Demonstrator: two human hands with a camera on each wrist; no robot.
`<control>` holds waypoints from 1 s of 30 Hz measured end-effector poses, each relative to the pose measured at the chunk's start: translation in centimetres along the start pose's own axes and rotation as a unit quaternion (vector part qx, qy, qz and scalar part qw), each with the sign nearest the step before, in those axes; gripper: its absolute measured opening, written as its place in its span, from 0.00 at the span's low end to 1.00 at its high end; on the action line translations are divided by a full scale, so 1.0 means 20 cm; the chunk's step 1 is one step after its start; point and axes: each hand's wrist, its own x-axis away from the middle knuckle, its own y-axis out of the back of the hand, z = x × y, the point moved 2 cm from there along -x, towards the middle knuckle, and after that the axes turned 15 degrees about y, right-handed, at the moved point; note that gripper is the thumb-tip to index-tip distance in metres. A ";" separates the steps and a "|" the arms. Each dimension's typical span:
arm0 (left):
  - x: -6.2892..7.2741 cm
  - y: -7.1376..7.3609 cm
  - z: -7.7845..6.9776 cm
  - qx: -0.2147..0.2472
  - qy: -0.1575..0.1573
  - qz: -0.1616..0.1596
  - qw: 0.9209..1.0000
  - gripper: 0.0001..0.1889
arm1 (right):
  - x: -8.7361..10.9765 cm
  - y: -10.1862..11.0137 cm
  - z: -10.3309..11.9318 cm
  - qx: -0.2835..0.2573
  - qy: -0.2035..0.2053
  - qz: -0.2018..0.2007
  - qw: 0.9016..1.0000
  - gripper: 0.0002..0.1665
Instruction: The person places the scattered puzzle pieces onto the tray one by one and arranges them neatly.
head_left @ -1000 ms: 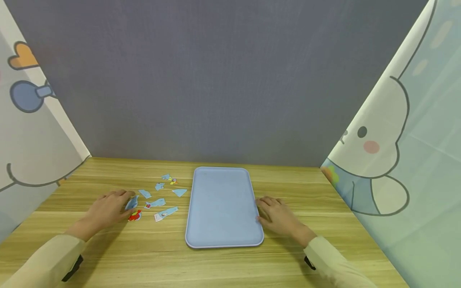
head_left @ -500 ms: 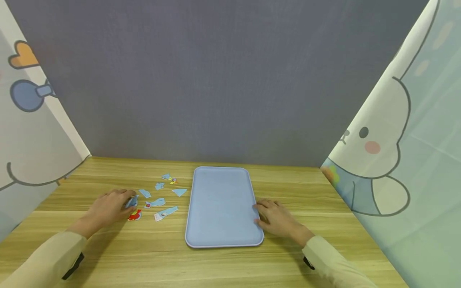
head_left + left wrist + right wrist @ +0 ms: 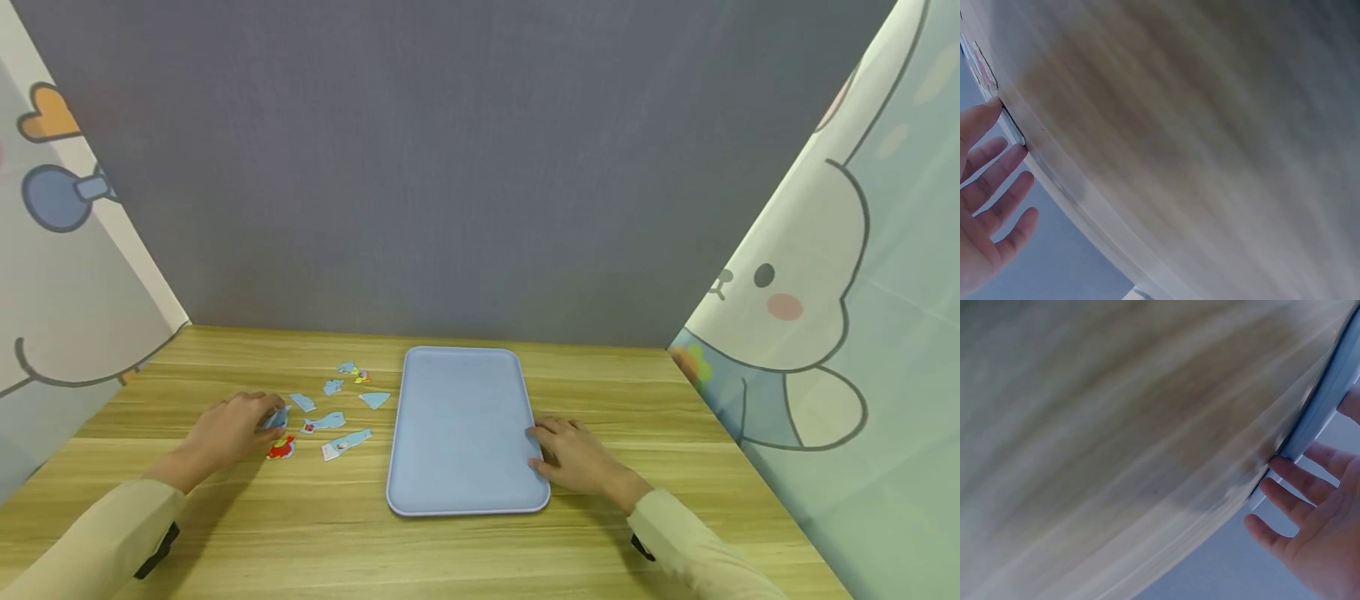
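right hand (image 3: 573, 457), fingers loosely spread, touches right rim of light-blue tray (image 3: 468, 433) | red-printed puzzle piece (image 3: 282, 447) beside left hand (image 3: 228, 429), which pinches light-blue puzzle piece (image 3: 277, 418), left of tray | more puzzle pieces (image 3: 326, 422) farther over | gray panel (image 3: 465, 167) behind

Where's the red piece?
In the head view, the red piece lies on the left part of the table, just below the blue piece at the left hand.
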 end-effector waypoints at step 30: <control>-0.02 0.01 0.00 0.061 -0.003 -0.021 0.998 0.19 | 0.00 0.00 0.01 0.002 0.000 -0.006 1.000 0.27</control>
